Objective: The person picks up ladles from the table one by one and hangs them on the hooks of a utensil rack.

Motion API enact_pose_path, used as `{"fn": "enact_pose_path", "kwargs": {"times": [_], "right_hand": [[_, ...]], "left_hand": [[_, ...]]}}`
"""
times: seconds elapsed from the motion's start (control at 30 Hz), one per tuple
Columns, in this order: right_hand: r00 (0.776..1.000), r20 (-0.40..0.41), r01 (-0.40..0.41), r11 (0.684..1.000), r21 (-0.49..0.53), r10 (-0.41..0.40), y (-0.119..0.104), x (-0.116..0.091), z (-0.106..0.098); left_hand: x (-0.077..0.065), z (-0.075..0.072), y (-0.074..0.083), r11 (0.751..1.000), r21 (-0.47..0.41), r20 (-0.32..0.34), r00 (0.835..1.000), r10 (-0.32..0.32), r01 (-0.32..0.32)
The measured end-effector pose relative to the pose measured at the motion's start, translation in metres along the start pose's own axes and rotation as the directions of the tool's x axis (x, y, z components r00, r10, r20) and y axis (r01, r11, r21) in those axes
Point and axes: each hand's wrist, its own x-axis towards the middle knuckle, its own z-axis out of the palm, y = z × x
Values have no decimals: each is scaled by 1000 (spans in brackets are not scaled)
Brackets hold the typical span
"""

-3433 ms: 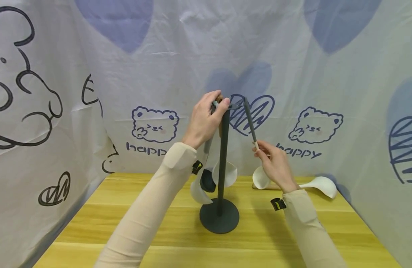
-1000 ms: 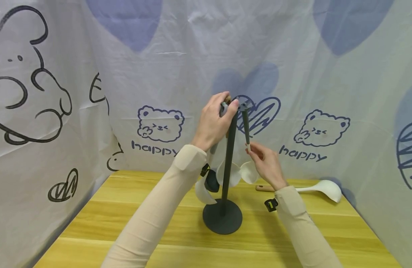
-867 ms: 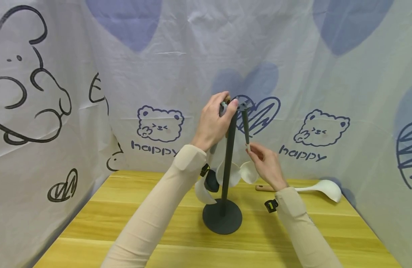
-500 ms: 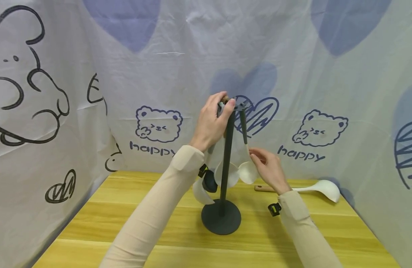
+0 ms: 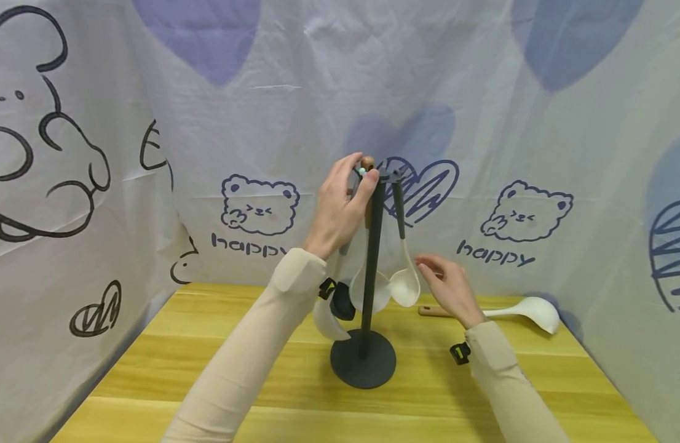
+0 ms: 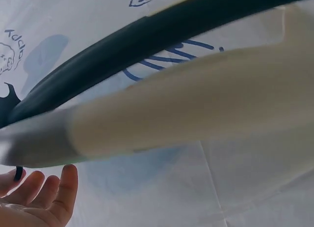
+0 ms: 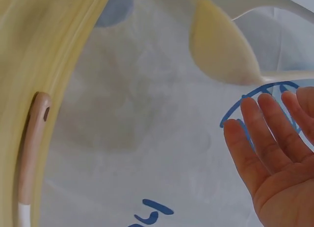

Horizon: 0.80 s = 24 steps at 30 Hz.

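Observation:
A dark utensil stand (image 5: pixel 373 258) rises from a round base (image 5: pixel 364 369). My left hand (image 5: pixel 340 209) holds its top, thumb on the near side and fingers over the far side. From the right-hand hook hangs a small white ladle (image 5: pixel 404 289) with a dark grip. My right hand (image 5: pixel 453 289) is just right of its bowl, fingers loose and holding nothing; in the right wrist view they lie apart from the bowl (image 7: pixel 221 45). Also hanging are a white ladle (image 5: pixel 381 294) behind the pole, a dark-bowled utensil (image 5: pixel 342 303) and another white one (image 5: pixel 328 323).
Behind my right hand, a white ladle (image 5: pixel 539 314) with a wooden handle (image 5: pixel 433 311) lies on the wood-patterned table (image 5: pixel 296 394). A printed cloth (image 5: pixel 329 74) hangs behind and at both sides. In the left wrist view, a hanging utensil (image 6: pixel 147 104) crosses close to the camera.
My right hand guided the small ladle from the right onto the stand, then let go of its handle and moved down and right. The ladle now hangs free. My left hand stays at the top.

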Motion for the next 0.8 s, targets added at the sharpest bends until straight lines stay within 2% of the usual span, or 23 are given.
{"fn": "enact_pose_path", "kwargs": {"times": [0.13,0.33,0.5,0.63,0.8], "right_hand": [[1000,16,-7,1000,-3,7,8,-3,-2],[999,37,-8,1000,-16,8,13,-9,-7],[999,45,-25,999,-40,27,18,-12,-10],[997,59,-40,997,-68,44,23,-16,-12],[995,79,-55,994,-90,62,28,-18,-14]], "left_hand": [[-5,-3,-3,1000,4,18,1000,14,-14],[-17,-13,-5,997,59,42,998,46,-48],[-25,-16,-6,997,62,56,997,49,-52],[-34,-16,-10,997,75,75,997,30,-35],[-45,-19,-17,997,69,85,996,-26,21]]}}
